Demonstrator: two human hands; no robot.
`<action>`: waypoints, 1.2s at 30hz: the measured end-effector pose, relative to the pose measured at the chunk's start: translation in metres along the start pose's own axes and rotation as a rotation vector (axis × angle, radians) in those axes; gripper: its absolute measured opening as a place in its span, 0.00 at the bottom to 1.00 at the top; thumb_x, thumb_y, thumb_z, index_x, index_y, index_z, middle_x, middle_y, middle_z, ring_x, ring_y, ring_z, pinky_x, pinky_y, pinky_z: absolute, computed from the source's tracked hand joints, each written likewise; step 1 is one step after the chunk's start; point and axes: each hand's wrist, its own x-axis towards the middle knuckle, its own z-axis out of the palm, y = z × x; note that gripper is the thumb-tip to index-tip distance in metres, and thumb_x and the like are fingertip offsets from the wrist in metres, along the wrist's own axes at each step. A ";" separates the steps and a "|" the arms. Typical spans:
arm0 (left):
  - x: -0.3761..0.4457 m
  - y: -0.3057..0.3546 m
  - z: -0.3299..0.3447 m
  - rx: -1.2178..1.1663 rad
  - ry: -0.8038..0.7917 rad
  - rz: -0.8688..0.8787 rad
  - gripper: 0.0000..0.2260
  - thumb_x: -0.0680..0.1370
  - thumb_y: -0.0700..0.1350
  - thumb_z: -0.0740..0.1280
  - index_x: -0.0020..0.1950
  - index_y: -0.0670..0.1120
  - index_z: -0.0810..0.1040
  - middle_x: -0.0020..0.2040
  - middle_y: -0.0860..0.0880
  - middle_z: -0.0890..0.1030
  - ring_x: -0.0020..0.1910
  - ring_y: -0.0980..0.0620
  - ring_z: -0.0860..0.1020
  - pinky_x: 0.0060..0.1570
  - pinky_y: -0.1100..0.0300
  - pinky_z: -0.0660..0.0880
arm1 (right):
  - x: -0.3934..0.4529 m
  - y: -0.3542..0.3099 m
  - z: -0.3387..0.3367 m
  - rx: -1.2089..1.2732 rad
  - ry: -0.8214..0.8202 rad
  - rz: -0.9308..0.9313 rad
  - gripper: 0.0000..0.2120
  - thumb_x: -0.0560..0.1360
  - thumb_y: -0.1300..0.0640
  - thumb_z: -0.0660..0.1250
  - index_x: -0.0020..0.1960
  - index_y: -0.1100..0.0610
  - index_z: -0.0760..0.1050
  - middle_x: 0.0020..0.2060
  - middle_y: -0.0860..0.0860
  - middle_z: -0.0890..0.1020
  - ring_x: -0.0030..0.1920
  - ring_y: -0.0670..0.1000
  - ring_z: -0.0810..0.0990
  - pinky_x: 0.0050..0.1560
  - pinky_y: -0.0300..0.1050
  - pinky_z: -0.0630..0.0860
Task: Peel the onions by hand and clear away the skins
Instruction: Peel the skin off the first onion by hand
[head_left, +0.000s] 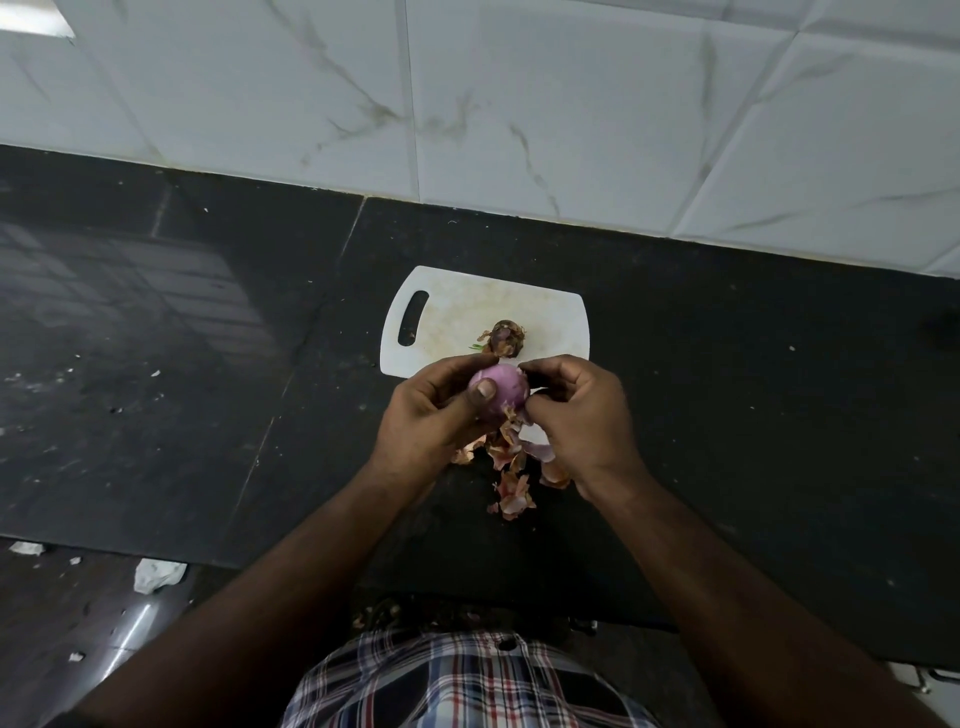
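My left hand (431, 415) grips a purple onion (506, 387) above the near edge of a white cutting board (467, 312), thumb pressed on its bare top. My right hand (576, 415) is curled against the onion's right side and pinches the skin there. Papery brown skin hangs from the onion's underside. A second onion (504, 339), still in its dark skin, lies on the board just behind the held one. Loose skins (514, 483) lie on the black counter under and in front of my hands.
The black stone counter (208, 364) runs left and right, with a white tiled wall (519, 104) behind it. Small scraps dot the counter's left part. White crumpled bits (156, 574) lie on the floor at lower left. More skins (379, 613) sit at the counter's front edge.
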 end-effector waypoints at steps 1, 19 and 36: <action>0.000 0.001 0.001 0.000 0.008 0.004 0.13 0.75 0.42 0.73 0.59 0.46 0.81 0.54 0.47 0.86 0.54 0.45 0.85 0.48 0.53 0.83 | 0.000 0.000 -0.001 -0.029 0.005 -0.019 0.16 0.71 0.66 0.71 0.55 0.51 0.82 0.46 0.45 0.85 0.46 0.46 0.84 0.46 0.46 0.84; -0.003 0.000 -0.003 -0.103 0.068 -0.161 0.12 0.82 0.40 0.64 0.65 0.42 0.78 0.59 0.41 0.83 0.55 0.41 0.85 0.46 0.53 0.84 | 0.006 0.003 -0.011 -0.147 -0.096 0.046 0.14 0.74 0.63 0.73 0.58 0.53 0.82 0.47 0.46 0.86 0.48 0.44 0.84 0.51 0.48 0.84; -0.006 0.002 -0.007 -0.030 -0.074 -0.118 0.21 0.75 0.43 0.70 0.68 0.41 0.76 0.60 0.41 0.84 0.54 0.43 0.84 0.48 0.56 0.82 | -0.003 -0.016 -0.013 -0.229 -0.232 -0.059 0.21 0.69 0.56 0.73 0.62 0.50 0.80 0.50 0.44 0.84 0.50 0.41 0.82 0.53 0.42 0.82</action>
